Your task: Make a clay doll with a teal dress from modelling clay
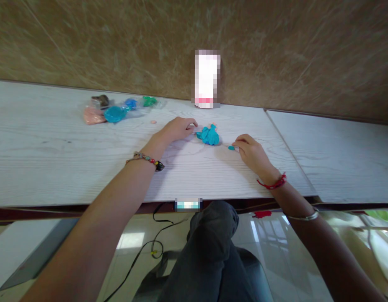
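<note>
A teal clay figure (208,135) with overlapping petal-like pieces and small peach bits at its top sits on the white wood-grain table. My left hand (180,127) rests just left of it, fingers curved and apart, with nothing visible in them. To the figure's right, my right hand (249,152) is closed in a pinch at a small flat teal clay piece (231,148). The fingers hide part of that grip. A small peach clay disc (153,122) lies left of my left hand.
Bagged clay lies at the back left: peach (92,115), teal (115,113), brown (101,100), blue (130,104) and green (149,101). A blurred-out phone-like object (207,77) leans against the brown marbled wall (118,46). A black cable (140,251) trails on the floor.
</note>
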A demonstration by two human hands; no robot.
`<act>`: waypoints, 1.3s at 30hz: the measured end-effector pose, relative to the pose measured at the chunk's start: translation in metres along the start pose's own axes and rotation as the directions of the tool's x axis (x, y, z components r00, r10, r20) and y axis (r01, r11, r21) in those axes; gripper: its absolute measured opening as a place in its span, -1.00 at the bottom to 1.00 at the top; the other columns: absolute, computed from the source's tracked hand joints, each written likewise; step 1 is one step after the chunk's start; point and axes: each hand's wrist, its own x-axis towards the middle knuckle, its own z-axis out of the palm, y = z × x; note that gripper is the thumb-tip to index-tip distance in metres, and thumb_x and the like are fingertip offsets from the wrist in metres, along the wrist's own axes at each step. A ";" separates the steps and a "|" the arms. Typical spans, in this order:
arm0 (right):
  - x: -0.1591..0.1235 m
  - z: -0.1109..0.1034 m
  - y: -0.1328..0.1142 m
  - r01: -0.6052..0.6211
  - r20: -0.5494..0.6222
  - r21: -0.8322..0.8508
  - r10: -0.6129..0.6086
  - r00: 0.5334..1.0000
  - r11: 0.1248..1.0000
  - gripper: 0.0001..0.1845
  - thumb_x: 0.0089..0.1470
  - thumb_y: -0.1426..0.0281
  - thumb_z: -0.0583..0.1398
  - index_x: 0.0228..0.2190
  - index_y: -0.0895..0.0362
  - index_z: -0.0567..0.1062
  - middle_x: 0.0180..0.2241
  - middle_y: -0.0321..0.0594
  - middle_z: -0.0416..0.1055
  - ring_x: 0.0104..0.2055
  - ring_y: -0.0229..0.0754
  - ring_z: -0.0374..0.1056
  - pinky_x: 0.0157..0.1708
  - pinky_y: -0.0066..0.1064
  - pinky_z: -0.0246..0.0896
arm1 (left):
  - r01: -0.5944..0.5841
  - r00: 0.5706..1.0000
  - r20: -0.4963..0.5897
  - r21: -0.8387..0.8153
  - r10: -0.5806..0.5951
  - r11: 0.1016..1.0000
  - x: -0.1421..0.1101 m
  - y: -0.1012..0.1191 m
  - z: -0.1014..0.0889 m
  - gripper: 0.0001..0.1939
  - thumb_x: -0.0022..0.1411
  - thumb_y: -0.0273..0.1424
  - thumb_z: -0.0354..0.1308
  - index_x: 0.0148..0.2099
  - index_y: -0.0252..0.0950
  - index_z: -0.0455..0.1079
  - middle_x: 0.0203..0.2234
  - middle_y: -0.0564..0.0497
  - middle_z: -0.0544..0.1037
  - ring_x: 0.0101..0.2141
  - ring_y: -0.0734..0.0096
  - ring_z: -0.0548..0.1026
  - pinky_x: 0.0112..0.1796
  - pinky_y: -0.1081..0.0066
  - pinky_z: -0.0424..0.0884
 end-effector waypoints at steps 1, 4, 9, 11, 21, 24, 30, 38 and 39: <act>-0.001 0.000 0.001 0.000 0.005 -0.018 0.000 1.000 1.000 -0.63 0.06 0.59 -0.01 -0.30 0.13 0.56 -0.26 -0.08 0.42 -0.28 -0.13 0.33 -0.24 -0.28 0.28 | 0.000 1.000 0.000 -0.005 0.000 1.000 0.000 0.000 0.000 -0.65 0.23 -0.37 -0.01 0.02 -0.29 0.41 -0.34 -0.03 0.56 -0.32 0.38 0.47 -0.28 0.45 0.29; -0.003 0.000 0.002 0.026 0.060 -0.064 -0.022 0.998 0.998 -0.60 0.06 0.61 -0.01 -0.27 0.10 0.58 -0.22 -0.07 0.41 -0.25 -0.12 0.31 -0.23 -0.26 0.25 | 0.000 1.000 0.000 -0.018 0.000 1.000 0.000 0.000 0.001 -0.65 0.22 -0.37 -0.01 0.01 -0.30 0.41 -0.32 -0.04 0.56 -0.31 0.37 0.47 -0.27 0.44 0.29; -0.001 0.000 0.003 0.037 0.138 -0.058 -0.029 0.990 0.998 -0.61 0.07 0.61 0.00 -0.26 0.11 0.58 -0.25 -0.07 0.42 -0.21 -0.10 0.30 -0.21 -0.26 0.23 | 0.014 1.000 -0.004 -0.007 -0.014 1.000 -0.002 0.004 -0.002 -0.66 0.21 -0.39 -0.01 0.01 -0.29 0.42 -0.32 -0.02 0.57 -0.31 0.40 0.47 -0.27 0.47 0.29; 0.000 0.001 0.004 0.021 0.143 -0.037 -0.015 0.990 0.999 -0.61 0.05 0.61 0.01 -0.25 0.13 0.58 -0.25 -0.08 0.44 -0.19 -0.09 0.31 -0.20 -0.27 0.23 | 0.012 1.000 -0.008 -0.005 -0.012 1.000 -0.002 0.004 -0.003 -0.65 0.21 -0.39 -0.01 0.01 -0.28 0.42 -0.33 -0.02 0.57 -0.32 0.40 0.47 -0.29 0.48 0.29; 0.004 -0.002 -0.008 0.092 0.126 -0.223 -0.065 0.990 0.970 -0.65 0.13 0.57 0.01 -0.20 0.18 0.56 -0.26 -0.03 0.50 -0.20 -0.07 0.32 -0.26 -0.26 0.12 | -0.055 0.990 -0.118 0.192 0.078 0.980 -0.005 0.020 -0.007 -0.69 0.24 -0.35 -0.05 -0.09 -0.27 0.48 -0.34 -0.04 0.58 -0.31 0.36 0.48 -0.29 0.42 0.29; 0.005 -0.001 -0.010 0.130 0.130 -0.225 -0.102 0.986 0.966 -0.68 0.16 0.52 0.03 -0.27 0.15 0.58 -0.27 -0.04 0.50 -0.22 -0.09 0.32 -0.29 -0.28 0.11 | -0.161 0.973 -0.125 0.227 0.192 0.961 -0.009 0.041 -0.010 -0.67 0.26 -0.34 -0.07 -0.08 -0.26 0.47 -0.35 -0.02 0.57 -0.33 0.37 0.49 -0.30 0.41 0.29; 0.008 -0.002 -0.009 0.085 0.158 -0.181 -0.056 0.986 0.980 -0.69 0.12 0.56 0.06 -0.24 0.16 0.58 -0.32 -0.08 0.51 -0.24 -0.11 0.34 -0.26 -0.30 0.14 | -0.376 0.921 -0.011 0.245 0.390 0.894 -0.019 0.065 -0.010 -0.70 0.26 -0.38 -0.08 -0.23 -0.25 0.50 -0.40 0.02 0.58 -0.39 0.44 0.48 -0.37 0.46 0.26; 0.012 -0.003 -0.014 0.051 0.190 -0.166 -0.019 0.982 0.985 -0.68 0.09 0.56 0.05 -0.23 0.18 0.57 -0.30 -0.07 0.47 -0.23 -0.10 0.32 -0.27 -0.33 0.16 | -0.475 0.880 0.068 0.166 0.471 0.864 -0.024 0.079 -0.001 -0.67 0.27 -0.33 -0.07 -0.03 -0.18 0.44 -0.30 0.00 0.59 -0.39 0.41 0.49 -0.32 0.41 0.31; 0.012 -0.002 -0.013 0.041 0.185 -0.138 -0.015 0.983 0.990 -0.67 0.08 0.56 0.05 -0.22 0.17 0.57 -0.29 -0.07 0.46 -0.22 -0.11 0.32 -0.25 -0.33 0.18 | -0.475 0.880 0.081 0.156 0.468 0.866 -0.025 0.080 0.000 -0.67 0.28 -0.32 -0.07 -0.02 -0.18 0.44 -0.29 0.00 0.59 -0.38 0.40 0.49 -0.31 0.40 0.32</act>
